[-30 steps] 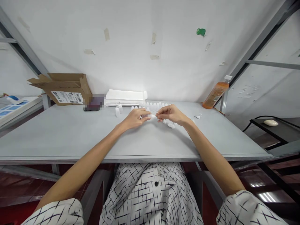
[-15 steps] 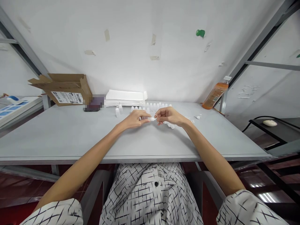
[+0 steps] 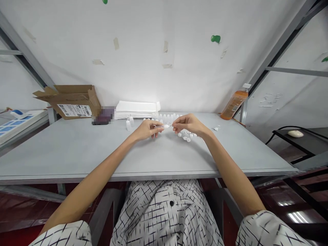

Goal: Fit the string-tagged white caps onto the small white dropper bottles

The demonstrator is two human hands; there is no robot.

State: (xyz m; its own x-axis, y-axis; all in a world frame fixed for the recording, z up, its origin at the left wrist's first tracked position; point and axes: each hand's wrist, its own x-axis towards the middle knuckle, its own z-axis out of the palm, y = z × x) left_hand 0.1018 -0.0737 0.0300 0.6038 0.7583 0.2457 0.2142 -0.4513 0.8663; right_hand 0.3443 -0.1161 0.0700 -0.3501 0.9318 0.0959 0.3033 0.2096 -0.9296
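My left hand (image 3: 146,130) grips a small translucent white dropper bottle (image 3: 166,126), held sideways above the table with its narrow end to the right. Most of the bottle's body is hidden by the fingers. At that narrow end, the thumb and fingertips of my right hand (image 3: 189,124) are pinched together on something thin and too small to name. Behind both hands stand rows of similar white bottles (image 3: 169,117), partly covered by the fingers. Under my right hand lie several small white caps (image 3: 188,139). Two white bottles (image 3: 128,125) stand apart on the left.
A stack of flat white cardboard (image 3: 137,111) lies against the wall. Left of it are a blurred dark item (image 3: 104,117) and an opened brown carton (image 3: 74,102). An orange drink bottle (image 3: 234,105) leans at the right. White scraps (image 3: 216,128) lie on the grey table (image 3: 77,147).
My right fingertips have moved slightly right, away from the bottle's narrow end, and the bottle is tilted a little differently. More of the caps show below my right hand. The view has shifted slightly.
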